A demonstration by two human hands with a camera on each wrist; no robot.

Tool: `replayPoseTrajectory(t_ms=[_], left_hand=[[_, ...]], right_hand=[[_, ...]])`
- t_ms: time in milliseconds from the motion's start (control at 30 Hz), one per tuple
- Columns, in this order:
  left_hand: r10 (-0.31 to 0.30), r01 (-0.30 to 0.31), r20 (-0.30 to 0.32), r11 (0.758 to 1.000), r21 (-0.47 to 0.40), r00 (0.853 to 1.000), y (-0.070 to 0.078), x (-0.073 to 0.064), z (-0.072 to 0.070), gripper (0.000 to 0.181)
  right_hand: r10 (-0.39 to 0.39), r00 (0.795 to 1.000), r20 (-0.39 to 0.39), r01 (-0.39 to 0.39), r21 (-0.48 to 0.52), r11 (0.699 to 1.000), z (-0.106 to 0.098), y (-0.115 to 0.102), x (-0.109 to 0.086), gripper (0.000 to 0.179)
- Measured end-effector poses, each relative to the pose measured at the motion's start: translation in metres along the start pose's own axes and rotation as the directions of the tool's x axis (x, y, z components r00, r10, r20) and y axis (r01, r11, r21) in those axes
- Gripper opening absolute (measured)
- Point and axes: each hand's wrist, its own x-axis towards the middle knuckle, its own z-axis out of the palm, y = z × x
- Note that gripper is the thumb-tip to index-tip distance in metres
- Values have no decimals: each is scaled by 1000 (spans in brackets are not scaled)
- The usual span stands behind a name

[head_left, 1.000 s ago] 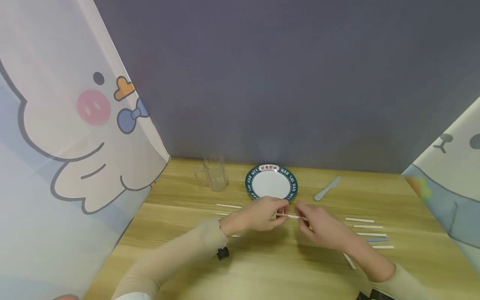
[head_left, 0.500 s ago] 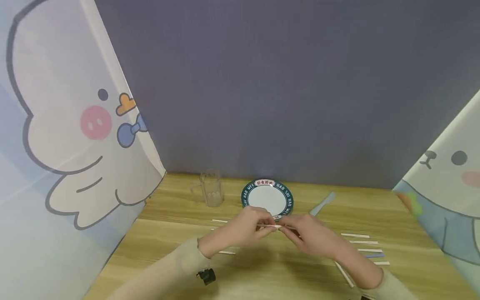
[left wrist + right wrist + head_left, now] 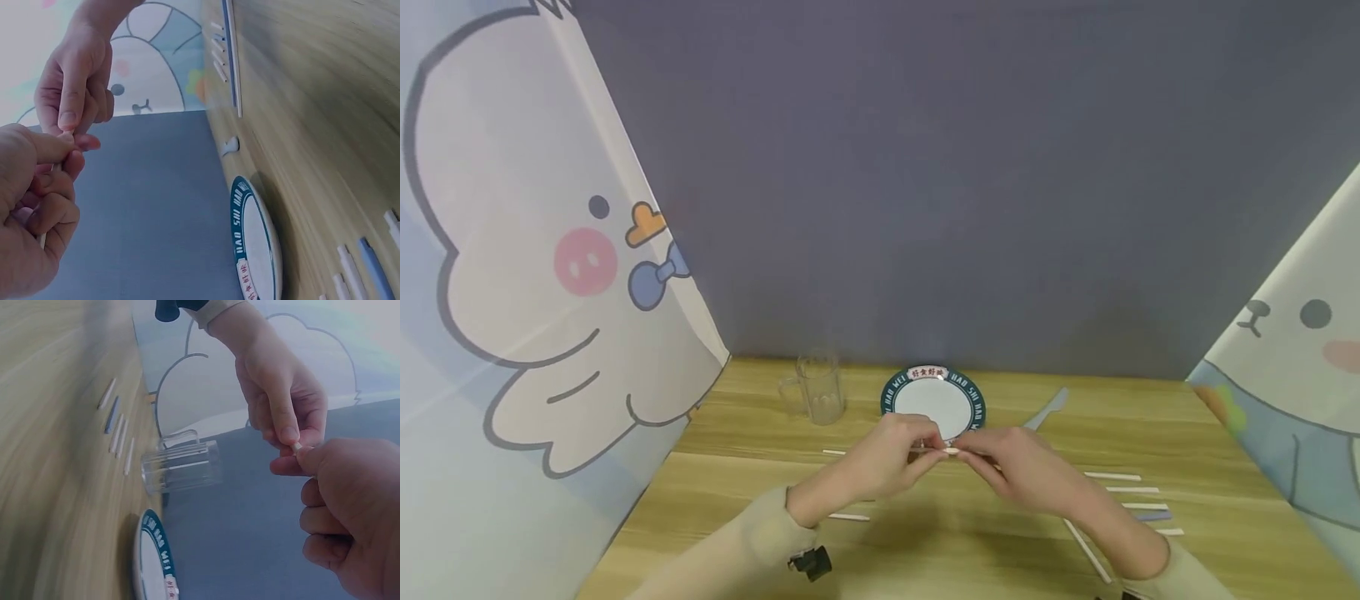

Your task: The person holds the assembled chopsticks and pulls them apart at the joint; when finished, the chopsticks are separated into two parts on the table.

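In the head view my left hand and right hand meet over the table, just in front of the plate. Both pinch a thin white stick between thumb and fingers, their fingertips almost touching. The left wrist view shows the stick running back through my curled left fingers. At the fingertips, a short pale bit of the stick shows in the right wrist view; the rest is hidden by the hands. I cannot tell whether it is one piece or two end to end.
A clear mug stands left of the plate, a grey-blue knife lies right. Short white sticks lie at left, more white ones and a blue stick at right. A longer white stick lies by my right forearm.
My hands have come closer together, so less of the white stick shows between them. The head view has tilted up a little.
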Motion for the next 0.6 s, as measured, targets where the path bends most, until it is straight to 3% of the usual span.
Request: replayPoseTrajectory(t_ms=[200, 367, 600], left_hand=[[65, -64, -57, 998, 5, 996, 1, 2, -8, 11], [125, -126, -60, 992, -18, 990, 1, 5, -11, 12], [77, -72, -64, 995, 70, 995, 6, 10, -8, 8]], right_hand=[[-61, 998, -3, 61, -13, 998, -7, 4, 6, 24], [-121, 992, -22, 120, -36, 992, -14, 5, 6, 29], [-6, 1000, 18, 8, -106, 994, -21, -3, 8, 20]])
